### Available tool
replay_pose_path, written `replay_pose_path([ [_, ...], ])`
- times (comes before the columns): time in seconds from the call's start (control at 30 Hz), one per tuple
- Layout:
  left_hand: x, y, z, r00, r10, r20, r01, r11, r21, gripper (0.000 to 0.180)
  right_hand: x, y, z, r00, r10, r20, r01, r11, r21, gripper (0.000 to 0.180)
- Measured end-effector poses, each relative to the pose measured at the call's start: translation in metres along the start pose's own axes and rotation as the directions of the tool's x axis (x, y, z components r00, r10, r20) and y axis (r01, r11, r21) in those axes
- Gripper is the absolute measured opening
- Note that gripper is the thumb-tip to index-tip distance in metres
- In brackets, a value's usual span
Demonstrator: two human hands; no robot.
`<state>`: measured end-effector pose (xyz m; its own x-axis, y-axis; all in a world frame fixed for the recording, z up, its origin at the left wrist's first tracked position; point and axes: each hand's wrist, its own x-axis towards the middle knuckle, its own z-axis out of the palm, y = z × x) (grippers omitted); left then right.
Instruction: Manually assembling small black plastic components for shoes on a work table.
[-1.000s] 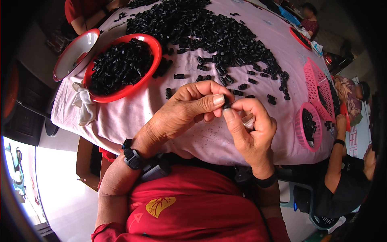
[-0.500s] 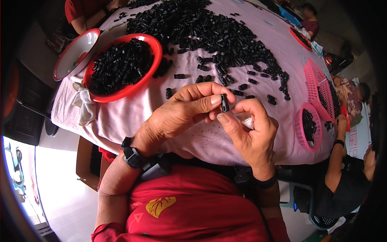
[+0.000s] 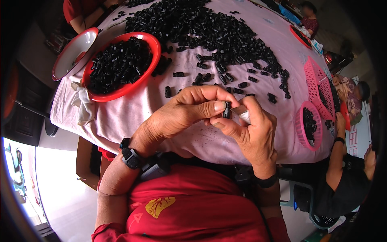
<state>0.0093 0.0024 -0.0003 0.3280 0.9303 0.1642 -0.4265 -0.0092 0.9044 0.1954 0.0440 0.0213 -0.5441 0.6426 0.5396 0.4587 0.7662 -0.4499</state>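
Note:
My left hand [image 3: 189, 107] pinches a small black plastic part [image 3: 227, 110] between thumb and forefinger, above the near side of the table. In my right hand [image 3: 254, 133] is a small blade with a white-wrapped grip [image 3: 244, 116]. Its pointed metal tip is at the right side of the black part; whether it touches cannot be made out. The right thumb lies just below the part. Past my hands, several similar loose black parts [image 3: 242, 85] are scattered on the pink cloth.
A large heap of black parts [image 3: 189, 28] covers the far table. At left stand a full red basin [image 3: 158, 48], a white bowl with red rim [image 3: 64, 66] and a crumpled white glove [image 3: 84, 105]. Pink baskets [image 3: 298, 128] stand at right. Other people sit around the table.
The black part has turned more upright in my left fingers. My right hand has rotated and lifted its forefinger, bringing the blade's tip into view beside the part.

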Motion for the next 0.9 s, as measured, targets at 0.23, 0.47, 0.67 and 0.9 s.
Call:
replay_pose_path([
  [0.23,0.0002,-0.0003,0.0011,1.0,-0.015,0.0,0.015,1.0,0.008,0.029,-0.0015,0.0057,0.0048,0.997,-0.068,-0.035,0.067,0.997,-0.04,0.053],
  [0.47,0.0006,-0.0014,0.0012,1.0,-0.007,0.003,0.007,1.0,0.016,0.029,-0.0017,0.0072,0.0052,0.995,-0.09,-0.047,0.089,0.996,-0.029,0.053],
  [0.67,-0.0002,-0.0005,0.0014,1.0,-0.003,0.007,0.003,1.0,0.017,0.029,-0.0015,0.0063,0.0045,0.996,-0.081,-0.035,0.08,0.996,-0.03,0.053],
  [0.9,0.0004,-0.0023,0.0011,1.0,-0.011,-0.004,0.012,1.0,0.024,0.029,-0.0009,0.0062,0.0044,0.996,-0.084,-0.021,0.083,0.996,-0.043,0.053],
])
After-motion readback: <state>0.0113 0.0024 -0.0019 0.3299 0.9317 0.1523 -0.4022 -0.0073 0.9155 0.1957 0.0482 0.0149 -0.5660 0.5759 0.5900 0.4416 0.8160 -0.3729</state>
